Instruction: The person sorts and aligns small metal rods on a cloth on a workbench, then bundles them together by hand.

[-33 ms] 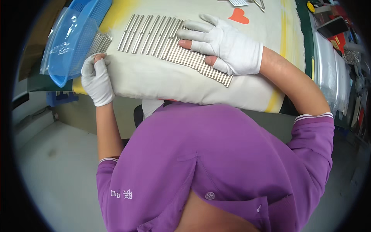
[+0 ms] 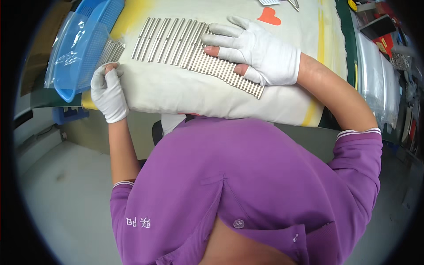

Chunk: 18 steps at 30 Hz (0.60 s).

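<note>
Blue basket beside left hand, metal rods under right hand.

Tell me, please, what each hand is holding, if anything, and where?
Nothing is lifted. The right hand lies flat on the row of metal rods; the left hand grips the cloth's left edge.

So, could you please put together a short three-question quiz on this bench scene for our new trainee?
1. True or false: the right hand lies flat on the row of metal rods.
2. Which hand is nearer the blue basket: (a) the left hand, (b) the right hand?
3. Fill in: the red shape on the white cloth is a ____.

Key: 1 true; 2 a; 3 heart.
</note>
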{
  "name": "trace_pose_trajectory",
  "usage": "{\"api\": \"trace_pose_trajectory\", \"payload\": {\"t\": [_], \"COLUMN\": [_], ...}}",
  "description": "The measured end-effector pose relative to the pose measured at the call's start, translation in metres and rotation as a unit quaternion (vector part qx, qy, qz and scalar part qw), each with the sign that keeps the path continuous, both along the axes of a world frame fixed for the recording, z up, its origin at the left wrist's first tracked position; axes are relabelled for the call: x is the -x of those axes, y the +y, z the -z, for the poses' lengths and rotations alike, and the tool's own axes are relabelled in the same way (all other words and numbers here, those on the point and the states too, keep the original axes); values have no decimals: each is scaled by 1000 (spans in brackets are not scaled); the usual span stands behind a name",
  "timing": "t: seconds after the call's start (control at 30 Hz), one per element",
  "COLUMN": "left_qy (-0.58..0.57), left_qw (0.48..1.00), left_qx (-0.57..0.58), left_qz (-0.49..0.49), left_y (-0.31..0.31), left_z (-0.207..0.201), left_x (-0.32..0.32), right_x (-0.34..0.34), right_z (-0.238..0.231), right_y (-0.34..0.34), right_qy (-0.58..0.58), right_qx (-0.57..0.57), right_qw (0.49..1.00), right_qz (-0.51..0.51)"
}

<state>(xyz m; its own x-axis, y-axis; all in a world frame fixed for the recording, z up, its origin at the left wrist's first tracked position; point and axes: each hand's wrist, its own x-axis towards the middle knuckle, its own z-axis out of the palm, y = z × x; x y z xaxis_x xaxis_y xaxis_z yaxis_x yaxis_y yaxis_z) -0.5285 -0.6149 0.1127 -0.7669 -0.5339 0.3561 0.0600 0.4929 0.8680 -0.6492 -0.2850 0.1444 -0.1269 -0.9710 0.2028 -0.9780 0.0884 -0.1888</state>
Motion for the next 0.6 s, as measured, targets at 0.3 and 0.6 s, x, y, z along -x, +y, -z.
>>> {"api": "trace_pose_trajectory", "payload": {"t": [0.3, 0.6], "left_qy": [-17, -26], "left_qw": [999, 999], "left_qx": [-30, -32], "left_qz": [-11, -9], "left_y": [-2, -3], "left_z": [-1, 0], "left_x": [3, 2], "right_x": [-13, -22], "right_z": [-2, -8], "right_y": [39, 60], "right_qy": [4, 9], "right_qx": [-22, -50], "right_qw": [1000, 998], "right_qz": [13, 49]}}
